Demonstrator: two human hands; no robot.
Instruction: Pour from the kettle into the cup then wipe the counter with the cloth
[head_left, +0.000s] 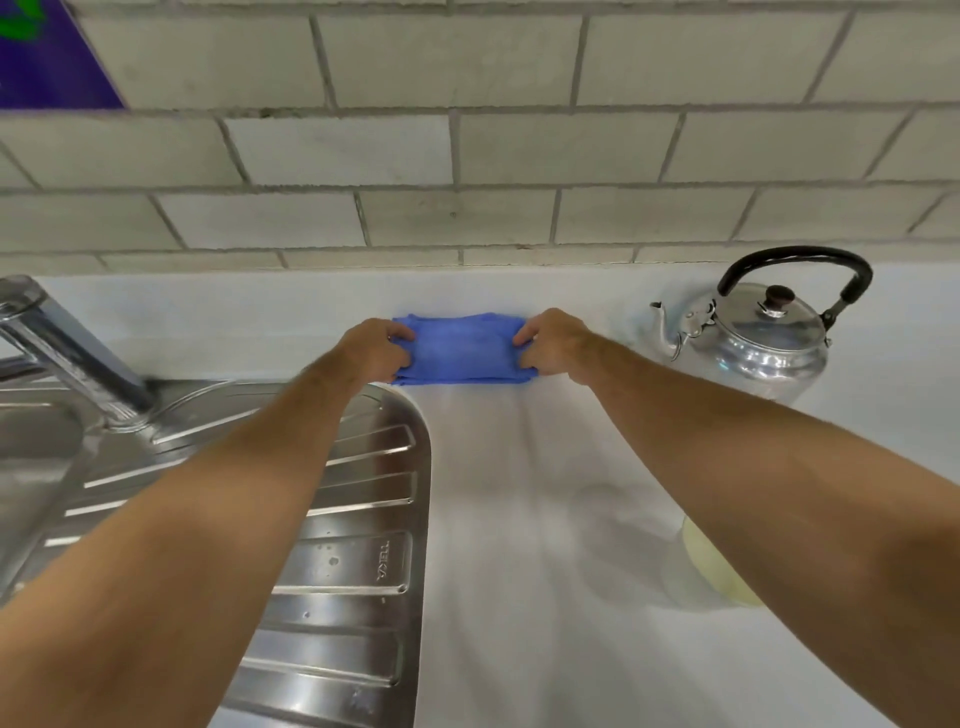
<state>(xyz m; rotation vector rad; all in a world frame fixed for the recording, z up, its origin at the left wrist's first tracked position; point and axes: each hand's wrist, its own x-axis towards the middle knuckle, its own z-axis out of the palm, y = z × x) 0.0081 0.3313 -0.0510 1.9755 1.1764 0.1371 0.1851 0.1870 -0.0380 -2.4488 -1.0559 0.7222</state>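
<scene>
A folded blue cloth (461, 349) lies on the white counter (519, 519) near the back wall. My left hand (375, 351) grips its left end and my right hand (556, 345) grips its right end. A shiny metal kettle (753, 338) with a black handle stands on the counter to the right of the cloth, its spout pointing left. A pale yellowish cup (701, 566) sits near the front right, mostly hidden under my right forearm.
A steel sink drainboard (353, 545) fills the left side, its curved edge just under my left hand. A chrome tap (67, 353) rises at the far left. A grey block wall (467, 156) closes the back of the counter.
</scene>
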